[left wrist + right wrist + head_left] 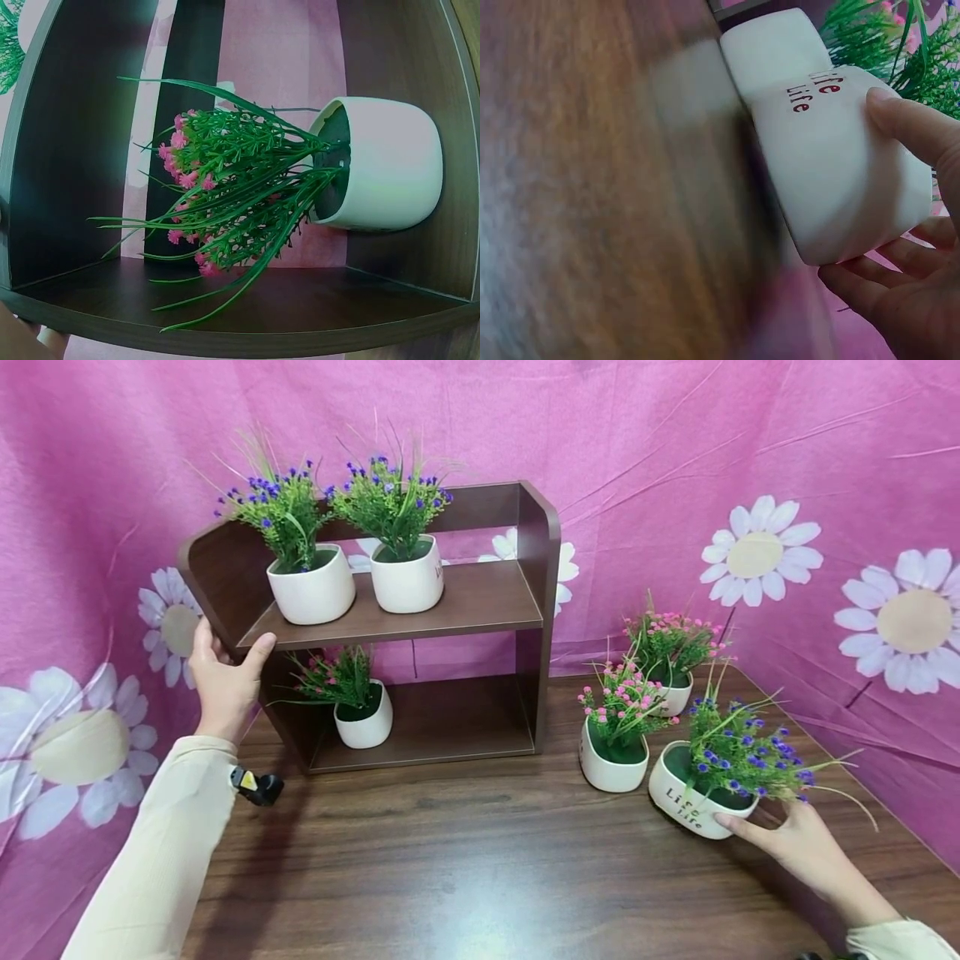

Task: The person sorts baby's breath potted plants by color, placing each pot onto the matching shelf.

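Note:
My left hand holds the left side panel of a dark brown two-tier shelf, thumb at the front edge and fingers outside. Just inside, on the lower tier, stands a white pot with pink flowers; the left wrist view shows its white side close up. At the right, my right hand grips a white potted plant with blue-purple flowers. Its thumb lies on the front near the printed word "Life", with the fingers around the far side and bottom edge, as the right wrist view shows.
Two white pots with purple flowers, one left and one right, stand on the upper tier. Beside the gripped pot are a nearer pink-flowered pot and another behind it. A pink daisy-printed cloth hangs behind the wooden table.

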A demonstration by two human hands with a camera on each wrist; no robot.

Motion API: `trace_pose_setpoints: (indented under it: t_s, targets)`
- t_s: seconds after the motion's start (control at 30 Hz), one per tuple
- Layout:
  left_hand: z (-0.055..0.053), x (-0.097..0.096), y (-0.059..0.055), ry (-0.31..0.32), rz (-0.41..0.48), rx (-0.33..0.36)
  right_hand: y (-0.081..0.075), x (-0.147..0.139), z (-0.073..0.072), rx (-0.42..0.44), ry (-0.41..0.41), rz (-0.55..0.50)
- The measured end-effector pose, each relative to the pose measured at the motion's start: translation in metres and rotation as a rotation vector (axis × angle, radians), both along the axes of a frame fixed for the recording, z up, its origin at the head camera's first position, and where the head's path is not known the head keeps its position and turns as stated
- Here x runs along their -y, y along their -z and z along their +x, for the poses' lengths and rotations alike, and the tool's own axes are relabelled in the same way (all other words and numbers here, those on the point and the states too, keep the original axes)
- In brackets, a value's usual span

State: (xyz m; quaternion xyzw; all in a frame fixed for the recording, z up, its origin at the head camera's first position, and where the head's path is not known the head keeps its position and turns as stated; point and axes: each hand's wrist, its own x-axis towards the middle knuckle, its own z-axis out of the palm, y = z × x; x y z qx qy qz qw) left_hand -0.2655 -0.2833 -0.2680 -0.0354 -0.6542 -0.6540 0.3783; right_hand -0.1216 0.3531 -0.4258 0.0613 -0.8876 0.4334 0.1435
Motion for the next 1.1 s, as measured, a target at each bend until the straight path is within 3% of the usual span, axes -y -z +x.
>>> trace_pose_setpoints:
  t_s: [0.27,0.57,0.77,1.1]
  targets:
    - [-0.001,0.0,0.0,-0.01,-0.02,-0.003,-0.031,0.004,0.005,-0.106,0.081,-0.055]
    - [-0.001,0.0,0.0,-0.007,-0.016,-0.006,-0.082,0.032,0.005,-0.128,0.177,-0.117]
    - [-0.001,0.0,0.0,-0.007,-0.017,-0.005,-0.113,0.065,-0.004,-0.245,0.162,-0.174]
    - [-0.001,0.001,-0.001,-0.023,-0.041,0.011,-0.152,0.138,-0.021,-0.372,0.013,-0.492]
